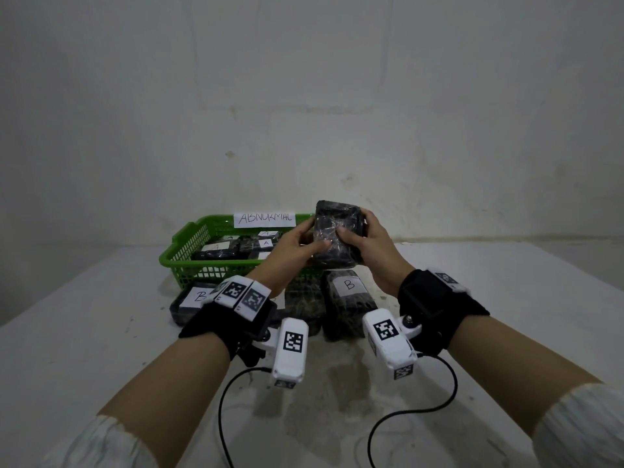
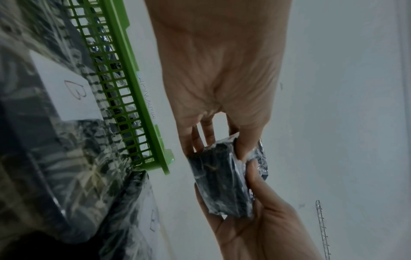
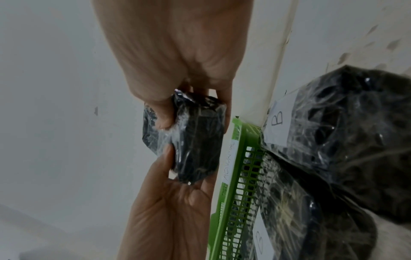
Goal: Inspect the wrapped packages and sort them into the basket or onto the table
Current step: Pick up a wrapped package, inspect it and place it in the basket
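Both hands clasp one dark package (image 1: 338, 238) at frame centre, above the table (image 1: 101, 332); the left hand (image 1: 297, 244) grips its left edge, the right hand (image 1: 366, 246) its right, thumbs on the near face. The slick film could slip in turning, dropping it onto the B packages (image 1: 347, 298) below; no label shows, so missorting is possible. The green basket (image 1: 189, 238), left of centre, holds A packages (image 1: 216, 251); nothing blocks it.

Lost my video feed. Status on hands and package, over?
Left hand and right hand both grip one wrapped package, lifted above the table. Green basket just behind-left. Nothing blocking.
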A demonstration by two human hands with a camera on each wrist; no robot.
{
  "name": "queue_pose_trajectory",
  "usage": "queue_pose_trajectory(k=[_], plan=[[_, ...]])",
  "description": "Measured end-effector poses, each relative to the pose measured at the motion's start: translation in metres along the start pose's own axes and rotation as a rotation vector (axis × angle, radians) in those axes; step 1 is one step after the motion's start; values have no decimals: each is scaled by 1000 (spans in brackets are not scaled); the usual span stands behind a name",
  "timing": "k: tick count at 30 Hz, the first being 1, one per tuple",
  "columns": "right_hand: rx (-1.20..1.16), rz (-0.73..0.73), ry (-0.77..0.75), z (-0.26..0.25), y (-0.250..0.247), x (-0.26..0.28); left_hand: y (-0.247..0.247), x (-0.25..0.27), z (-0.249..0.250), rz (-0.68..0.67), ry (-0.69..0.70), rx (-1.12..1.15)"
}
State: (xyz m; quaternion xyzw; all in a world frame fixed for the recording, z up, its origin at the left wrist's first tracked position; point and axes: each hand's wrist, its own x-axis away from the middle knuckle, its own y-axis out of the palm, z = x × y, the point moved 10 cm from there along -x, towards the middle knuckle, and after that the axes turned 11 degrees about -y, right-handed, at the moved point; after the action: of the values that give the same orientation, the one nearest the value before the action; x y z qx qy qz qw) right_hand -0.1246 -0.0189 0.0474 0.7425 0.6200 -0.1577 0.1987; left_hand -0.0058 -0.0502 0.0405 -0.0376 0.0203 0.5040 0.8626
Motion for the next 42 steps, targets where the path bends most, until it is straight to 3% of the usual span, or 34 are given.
queue_pose_trajectory(k=[5,9,14,20,27,30,34,39,42], plan=[[-38,-134,91,6,3,3,-1,0,0,11,2,36],[16,-146,61,4,1,6,3,-2,-3,-2,-46,83],[48,-208,82,8,6,8,-5,-4,-5,85,-17,116],[120,-160,96,11,4,8,-21,-1,5,207,80,-4],[261,-127,10,-3,13,11,9,0,0,53,-57,148],[285,-104,-107,-9,19,10,15,1,1,79,-50,145],[305,-35,-212,-16,21,7,16,0,9,142,11,-21],[326,-141,-91,-4,26,9,10,-2,10,193,38,12],[391,-154,-147,-7,24,9,10,-2,7,163,18,32]])
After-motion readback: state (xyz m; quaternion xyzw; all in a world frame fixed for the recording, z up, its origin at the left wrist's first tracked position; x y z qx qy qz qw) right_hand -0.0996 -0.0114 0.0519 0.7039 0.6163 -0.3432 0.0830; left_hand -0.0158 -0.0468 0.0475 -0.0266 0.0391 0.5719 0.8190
